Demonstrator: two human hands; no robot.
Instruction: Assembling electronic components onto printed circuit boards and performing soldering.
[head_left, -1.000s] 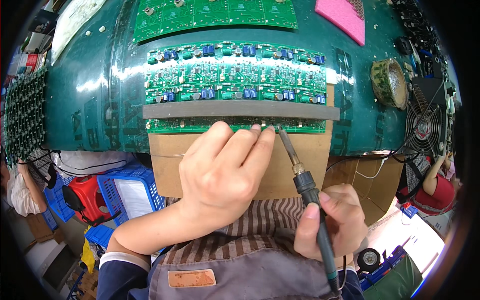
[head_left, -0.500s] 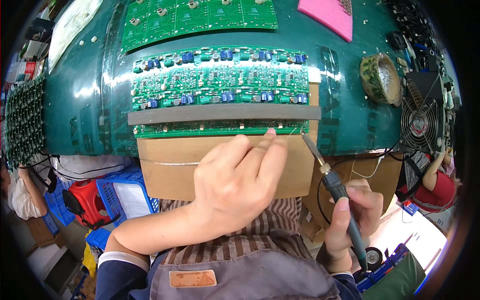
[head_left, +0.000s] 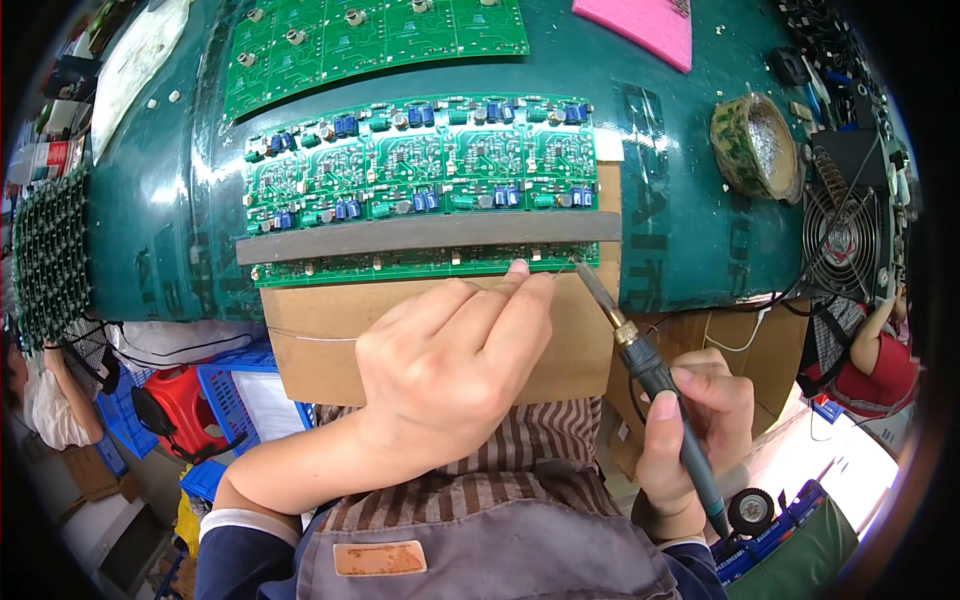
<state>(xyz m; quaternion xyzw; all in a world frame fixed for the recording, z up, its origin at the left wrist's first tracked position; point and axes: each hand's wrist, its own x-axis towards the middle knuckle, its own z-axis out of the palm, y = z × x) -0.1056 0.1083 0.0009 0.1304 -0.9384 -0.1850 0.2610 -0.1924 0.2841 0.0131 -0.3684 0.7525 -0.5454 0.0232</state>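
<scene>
The right hand (head_left: 700, 430) grasps a soldering iron (head_left: 652, 372) much like a pen, thumb and fingers closed round its dark handle, with the shaft slanting up and to the left until the tip meets the front strip of a populated circuit board panel (head_left: 420, 165) near its right end (whether it truly touches is too small to tell). The left hand (head_left: 455, 350) is turned back up, its forearm reaching in from the lower left, knuckles bent and fingers stretched toward the panel's front edge; it pinches a thin solder wire (head_left: 325, 338), which trails out to the left and pokes a short end past the fingertips toward the iron's tip, while the thumb is hidden. A grey bar (head_left: 430, 238) lies across the panel just beyond the fingertips, covering a band of parts and leaving only a narrow strip in front of it. Under the panel, a brown sheet (head_left: 315, 372) juts over the edge of the green table (head_left: 150, 270). At the right sits a round camouflage-patterned container (head_left: 733, 150) with a silvery inside; at the lower left, a blue basket (head_left: 222, 395) holds something flat and white (head_left: 265, 405), beside a red stool (head_left: 180, 405). Farther out are a second green panel (head_left: 380, 42), pink foam (head_left: 645, 28) and a fan (head_left: 838, 245).
</scene>
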